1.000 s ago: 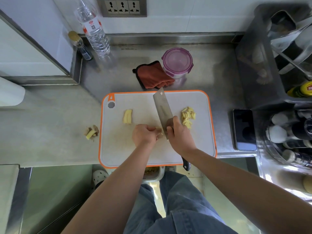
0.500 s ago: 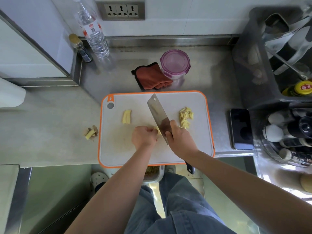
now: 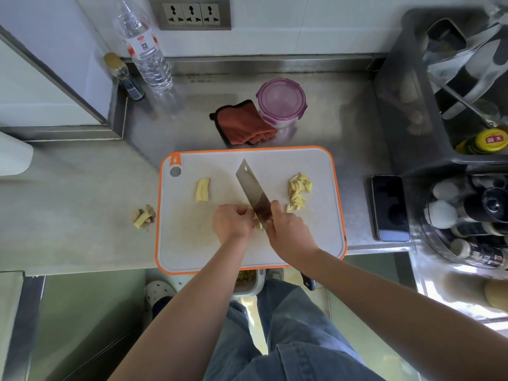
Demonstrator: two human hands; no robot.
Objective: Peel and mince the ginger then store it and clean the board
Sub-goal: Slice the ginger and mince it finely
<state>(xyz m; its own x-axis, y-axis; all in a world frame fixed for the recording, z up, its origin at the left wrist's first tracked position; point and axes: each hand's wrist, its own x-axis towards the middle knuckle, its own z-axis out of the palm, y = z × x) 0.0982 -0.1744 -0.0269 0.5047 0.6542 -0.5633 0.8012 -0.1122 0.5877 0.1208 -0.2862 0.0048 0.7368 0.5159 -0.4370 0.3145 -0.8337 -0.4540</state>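
Observation:
An orange-rimmed white cutting board (image 3: 192,257) lies on the steel counter. My right hand (image 3: 288,229) grips a cleaver (image 3: 253,191) whose blade points away and to the left. Curled fingers of my left hand (image 3: 232,224) hold a small piece of ginger (image 3: 257,222) against the blade. A stack of ginger slices (image 3: 203,189) lies at the board's left. A pile of cut ginger strips (image 3: 298,192) lies at its right. Ginger peel scraps (image 3: 143,217) sit on the counter left of the board.
A purple-lidded container (image 3: 281,104) and a red cloth (image 3: 243,125) sit behind the board. A water bottle (image 3: 145,48) and a small bottle (image 3: 123,77) stand at the back left. A phone (image 3: 389,207) lies right of the board, by racks of bottles (image 3: 478,215).
The cleaver blade has tilted further left and shifted slightly along the ginger piece. My left hand stays on the ginger. The piles have not moved.

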